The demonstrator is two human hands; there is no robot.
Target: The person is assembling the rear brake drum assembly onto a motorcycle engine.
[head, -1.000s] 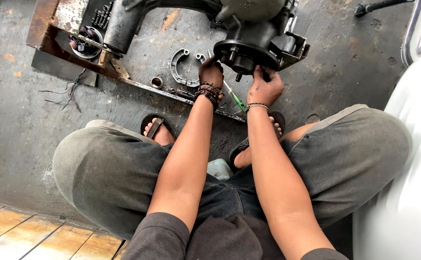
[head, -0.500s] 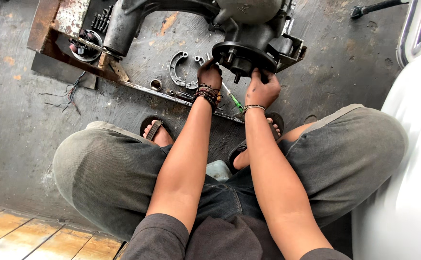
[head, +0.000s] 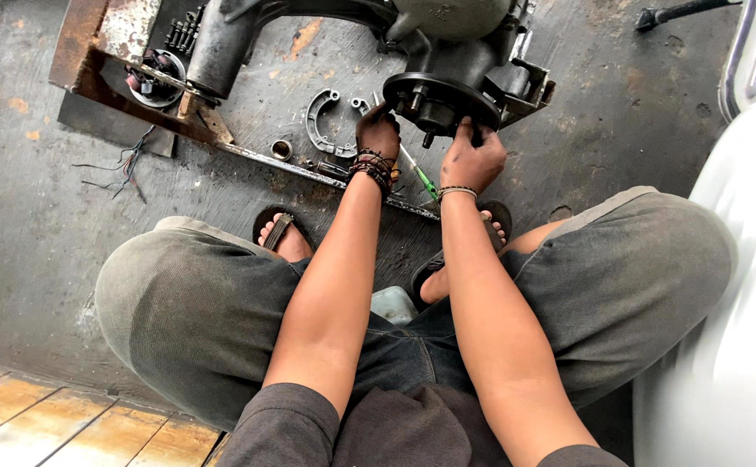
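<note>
Engine casing (head: 447, 35), grey and greasy, is seen at twelve o'clock on the stained concrete floor (head: 15, 233), with its round black hub plate (head: 441, 97) facing down toward the squatting person. At three o'clock a pale grey-white body panel (head: 728, 285) is seen filling the edge of the view. At ten o'clock a rusty metal frame (head: 92, 73) is laid flat, and a round part with copper windings (head: 155, 78) is set against it, with thin loose wires (head: 123, 164) trailing just below. Between the frame and the hub plate, at eleven o'clock, a curved brake shoe (head: 317, 121) is laid on the floor, and a small metal ring (head: 281, 149) is seen just beside it at its eight o'clock. The hub plate is touched from both sides: the left hand (head: 378, 137), with dark bead bracelets (head: 371, 169) at the wrist, is curled against the plate's seven o'clock rim, and the right hand (head: 473, 160) is closed partway around the plate's five o'clock rim, fingers bent up over the edge. Whether anything smaller is pinched in either hand cannot be told. A green-handled screwdriver (head: 424, 180) is seen on the floor between the two wrists.
</note>
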